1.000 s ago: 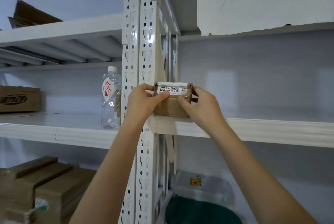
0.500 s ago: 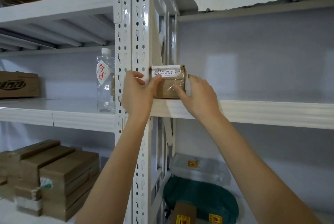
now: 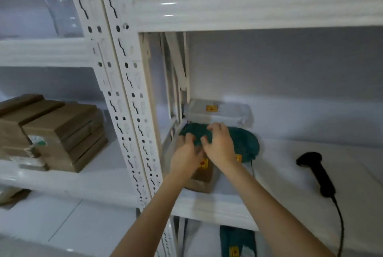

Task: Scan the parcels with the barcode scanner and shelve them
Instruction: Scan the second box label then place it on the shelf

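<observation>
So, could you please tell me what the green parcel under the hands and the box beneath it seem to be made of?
Green parcel: apparently soft matte plastic or fabric mailer; it bulges and wrinkles. Brown box: looks like cardboard, flat faces, tan matte surface, yellow stickers.

Soft, even, cool light is filling the view — glare is streaking the upper shelf beam (image 3: 248,8). Motion blur is softening everything; wide-angle distortion is bending the upright post (image 3: 124,82).
</observation>
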`<state>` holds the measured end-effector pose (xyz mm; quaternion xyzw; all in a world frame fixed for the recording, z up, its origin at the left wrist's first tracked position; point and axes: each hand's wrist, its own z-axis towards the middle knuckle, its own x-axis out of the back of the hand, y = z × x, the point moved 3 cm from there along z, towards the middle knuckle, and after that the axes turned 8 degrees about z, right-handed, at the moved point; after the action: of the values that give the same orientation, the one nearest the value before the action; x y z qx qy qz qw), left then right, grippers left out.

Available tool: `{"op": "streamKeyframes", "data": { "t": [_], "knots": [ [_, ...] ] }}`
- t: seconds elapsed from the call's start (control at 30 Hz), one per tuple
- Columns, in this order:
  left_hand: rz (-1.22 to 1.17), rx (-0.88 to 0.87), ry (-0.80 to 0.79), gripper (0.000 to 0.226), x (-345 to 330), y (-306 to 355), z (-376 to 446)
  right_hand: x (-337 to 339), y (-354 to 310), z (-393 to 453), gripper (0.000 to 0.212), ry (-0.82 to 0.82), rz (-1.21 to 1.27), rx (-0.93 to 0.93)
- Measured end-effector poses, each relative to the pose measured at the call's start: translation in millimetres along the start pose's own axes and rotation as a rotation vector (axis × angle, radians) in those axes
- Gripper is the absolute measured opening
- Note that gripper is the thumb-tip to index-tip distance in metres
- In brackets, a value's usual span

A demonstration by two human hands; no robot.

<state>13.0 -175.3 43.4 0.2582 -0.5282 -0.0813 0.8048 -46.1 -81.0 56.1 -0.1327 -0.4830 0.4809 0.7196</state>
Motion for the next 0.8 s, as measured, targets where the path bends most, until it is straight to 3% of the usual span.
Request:
{"op": "streamKeyframes", "data": {
  "t": [0.1, 0.17, 0.23, 0.4, 0.57, 0.63, 0.7, 0.8],
  "knots": [
    [0.19, 0.081, -0.183, 0.063, -40.5, -17.9, -7.5, -38.4, 46.0, -17.5, 0.036, -0.238, 0.035, -0.432],
    [0.27, 0.124, -0.283, 0.086, -59.4, -28.2, -13.8, -55.0, 63.7, -32.2, 0.03, -0.303, 0.128, -0.544],
    [0.275, 0.162, -0.326, 0.098, -71.6, -34.8, -18.3, -63.7, 73.9, -44.1, 0.027, -0.27, 0.243, -0.588],
    [0.31, 0.166, -0.256, 0.11, -83.1, -37.6, -23.1, -68.1, 84.5, -53.4, 0.022, -0.149, 0.376, -0.594],
    [0.248, 0.183, -0.096, 0.098, -77.7, -32.6, -27.0, -60.4, 86.9, -61.1, 0.024, -0.169, 0.54, -0.636],
    [0.062, 0.221, -0.066, 0.089, -73.2, -32.2, -27.0, -50.5, 92.6, -62.7, 0.026, -0.089, 0.644, -0.691],
    [-0.353, 0.296, -0.089, 0.072, -71.2, -28.8, -27.0, -37.4, 104.5, -66.5, 0.03, 0.006, 0.863, -0.817],
    [-0.97, 0.46, -0.223, 0.039, -74.6, -14.0, -30.8, -15.2, 117.7, -75.6, 0.041, -0.071, 1.221, -0.897]
  ]
}}
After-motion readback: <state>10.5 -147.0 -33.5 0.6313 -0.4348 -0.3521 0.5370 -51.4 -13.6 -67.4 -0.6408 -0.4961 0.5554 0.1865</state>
